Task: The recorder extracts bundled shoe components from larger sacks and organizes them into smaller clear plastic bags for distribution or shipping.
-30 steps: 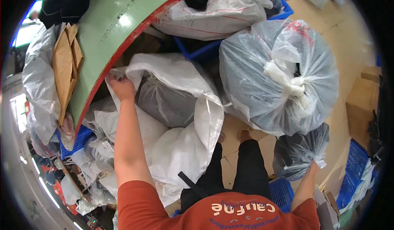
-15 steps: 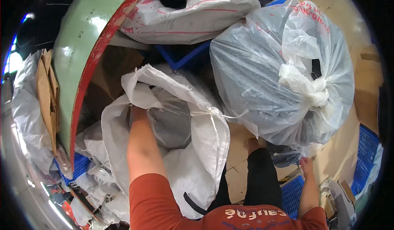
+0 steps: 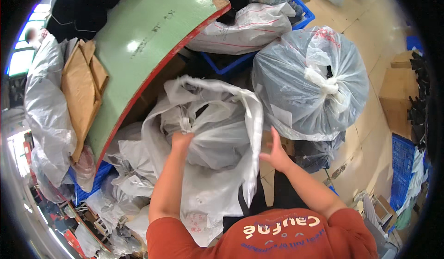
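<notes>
A large white woven sack (image 3: 255, 134) stands in front of me, its mouth gaping upward. Inside it sits a tied, translucent plastic bag (image 3: 217, 143) with greyish contents that I cannot make out. My left hand (image 3: 183, 139) reaches into the sack and is closed at the gathered neck of that bag; its fingertips are partly hidden. Just outside the sack's right rim, my right hand (image 3: 278, 154) is open, thumb and fingers apart, holding nothing. Beyond it to the right rests another big knotted plastic bag (image 3: 305, 90) with dark contents.
A green table top with a red edge (image 3: 143, 41) juts in at the upper left, with folded brown paper (image 3: 83, 97) beside it. Behind the sack, a blue crate (image 3: 226, 68) carries a white sack with red lines (image 3: 249, 27). Cardboard boxes (image 3: 397, 92) and a blue basket (image 3: 401, 166) stand at the right.
My left hand has come up from deep inside the sack, and the tied bag now shows in its mouth. My right hand has risen from the lower right to the sack's rim. The view has shifted.
</notes>
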Demonstrator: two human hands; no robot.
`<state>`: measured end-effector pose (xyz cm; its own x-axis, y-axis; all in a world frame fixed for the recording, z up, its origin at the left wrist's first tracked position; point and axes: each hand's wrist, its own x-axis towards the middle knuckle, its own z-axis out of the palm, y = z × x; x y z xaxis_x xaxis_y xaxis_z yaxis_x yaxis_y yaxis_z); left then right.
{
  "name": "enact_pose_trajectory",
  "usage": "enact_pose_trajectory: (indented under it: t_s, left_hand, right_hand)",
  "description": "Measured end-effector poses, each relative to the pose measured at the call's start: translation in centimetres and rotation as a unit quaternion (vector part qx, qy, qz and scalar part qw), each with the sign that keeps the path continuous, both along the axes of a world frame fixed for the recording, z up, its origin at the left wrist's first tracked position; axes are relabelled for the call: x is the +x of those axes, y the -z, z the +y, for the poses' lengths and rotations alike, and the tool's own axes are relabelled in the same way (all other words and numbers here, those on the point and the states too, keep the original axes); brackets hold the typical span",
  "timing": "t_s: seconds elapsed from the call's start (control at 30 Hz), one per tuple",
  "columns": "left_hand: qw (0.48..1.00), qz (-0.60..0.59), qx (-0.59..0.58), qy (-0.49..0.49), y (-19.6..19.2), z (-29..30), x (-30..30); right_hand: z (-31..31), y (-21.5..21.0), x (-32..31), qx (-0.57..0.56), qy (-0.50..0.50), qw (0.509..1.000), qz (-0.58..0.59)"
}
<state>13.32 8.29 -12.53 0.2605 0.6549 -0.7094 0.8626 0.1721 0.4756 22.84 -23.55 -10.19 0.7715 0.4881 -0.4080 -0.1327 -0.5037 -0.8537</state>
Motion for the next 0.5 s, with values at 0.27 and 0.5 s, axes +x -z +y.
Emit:
enact_pose_trajectory:
  t_s: [0.27, 0.5]
  left_hand:
    - [0.959, -0.162, -0.007, -0.231, -20.3, -0.6, -8.6]
    - [0.895, -0.34, 0.053, -0.283, -31.7, -3.1, -17.4]
  right_hand:
    - [-1.0, 2.2, 5.1, -0.07, 0.158, 0.982, -0.079]
    - [-2.4, -2.0, 4.3, -0.004, 0.017, 0.998, -0.064]
